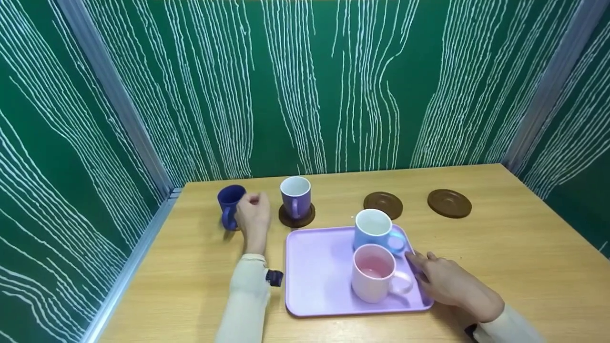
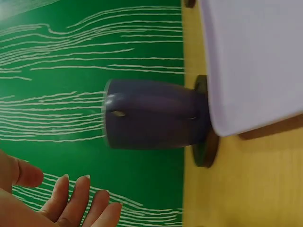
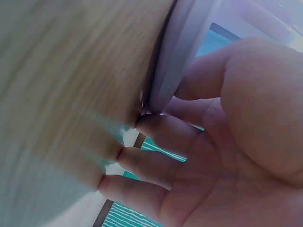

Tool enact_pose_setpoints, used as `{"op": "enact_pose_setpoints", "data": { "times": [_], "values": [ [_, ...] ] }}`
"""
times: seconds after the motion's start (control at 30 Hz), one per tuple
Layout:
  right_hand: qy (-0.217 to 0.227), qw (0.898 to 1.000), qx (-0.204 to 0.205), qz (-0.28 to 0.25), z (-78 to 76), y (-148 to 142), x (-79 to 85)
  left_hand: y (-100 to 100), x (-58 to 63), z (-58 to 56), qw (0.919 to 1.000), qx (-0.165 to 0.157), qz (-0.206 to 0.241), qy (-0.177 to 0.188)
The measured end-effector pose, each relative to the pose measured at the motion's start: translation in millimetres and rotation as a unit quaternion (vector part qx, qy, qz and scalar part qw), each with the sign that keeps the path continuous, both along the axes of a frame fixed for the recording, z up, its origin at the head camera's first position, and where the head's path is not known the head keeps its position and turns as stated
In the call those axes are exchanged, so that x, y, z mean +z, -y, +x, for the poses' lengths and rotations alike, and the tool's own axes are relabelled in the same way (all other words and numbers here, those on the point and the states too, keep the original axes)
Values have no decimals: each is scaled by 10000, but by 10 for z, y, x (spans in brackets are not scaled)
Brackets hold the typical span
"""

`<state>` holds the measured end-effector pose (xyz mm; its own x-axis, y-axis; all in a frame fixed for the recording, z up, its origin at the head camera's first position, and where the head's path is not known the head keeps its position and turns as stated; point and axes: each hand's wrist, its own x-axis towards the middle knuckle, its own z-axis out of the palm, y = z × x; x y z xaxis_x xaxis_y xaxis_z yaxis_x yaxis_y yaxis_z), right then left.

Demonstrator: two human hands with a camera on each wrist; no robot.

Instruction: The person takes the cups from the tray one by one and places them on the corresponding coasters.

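Note:
My left hand (image 1: 253, 215) is raised right beside a dark blue mug (image 1: 229, 202), overlapping its right side in the head view. In the left wrist view its fingers (image 2: 78, 203) are loosely bent, with nothing between them. A purple mug (image 1: 296, 196) with a white inside stands upright on a brown coaster (image 1: 309, 218), to the right of this hand. At the right edge of a lilac tray (image 1: 319, 271) lies my right hand (image 1: 448, 281), touching the rim, its other fingertips (image 3: 111, 182) down on the table. On the tray stand a light blue mug (image 1: 364, 238) and a pink mug (image 1: 369, 286).
Two more brown coasters, the nearer one (image 1: 388, 206) just behind the light blue mug and the other (image 1: 449, 203) farther right, lie on the wooden table (image 1: 514, 228). Green walls (image 1: 267, 95) with white wavy lines rise behind and at both sides.

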<state>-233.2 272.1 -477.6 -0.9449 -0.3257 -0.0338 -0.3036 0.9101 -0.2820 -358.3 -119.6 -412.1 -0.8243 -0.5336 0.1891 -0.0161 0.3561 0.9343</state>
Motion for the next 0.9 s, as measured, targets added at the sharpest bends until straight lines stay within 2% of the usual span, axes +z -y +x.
{"op": "enact_pose_setpoints", "data": {
  "times": [0.2,0.37,0.43,0.67,0.9],
  "values": [
    [178,9998,-120,42,-4,0,12,-39,257,184,9983,-127,-271,-491],
    [209,9997,-136,23,-4,8,18,-125,363,347,9939,-482,-662,-732],
    [156,9998,-106,26,-4,8,18,-160,380,411,9921,-653,-784,-728],
    [-556,9980,296,-55,8,-19,-4,-232,358,576,9837,-1067,-1217,-783],
    [-382,9990,215,3,2,-12,-13,-256,293,674,9778,-1367,-1413,-723]
  ]
}}
